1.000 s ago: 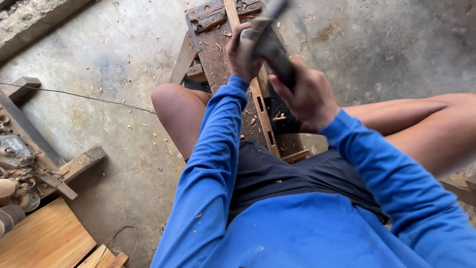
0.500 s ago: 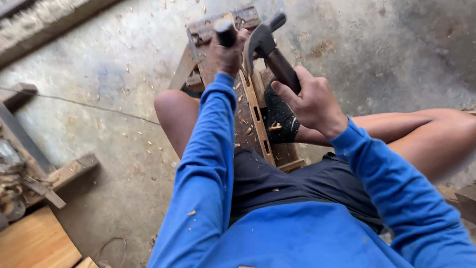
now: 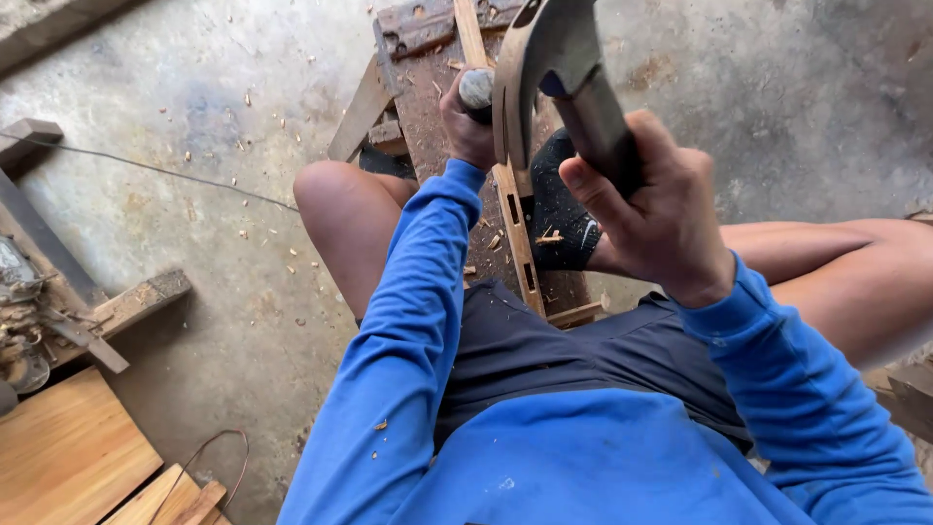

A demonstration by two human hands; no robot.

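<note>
Chiselling is underway: the right hand [image 3: 653, 209] is gripping a raised hammer [image 3: 544, 58] while the left hand [image 3: 468, 126] is closing round a chisel [image 3: 475, 89] standing on the slotted wooden strip [image 3: 512, 209], so the next blow likely needs a square hit.

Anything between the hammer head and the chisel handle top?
Nothing visible. The hammer in the right hand hangs right beside the rounded chisel handle gripped by the left hand; its head partly overlaps the handle in view.
</note>
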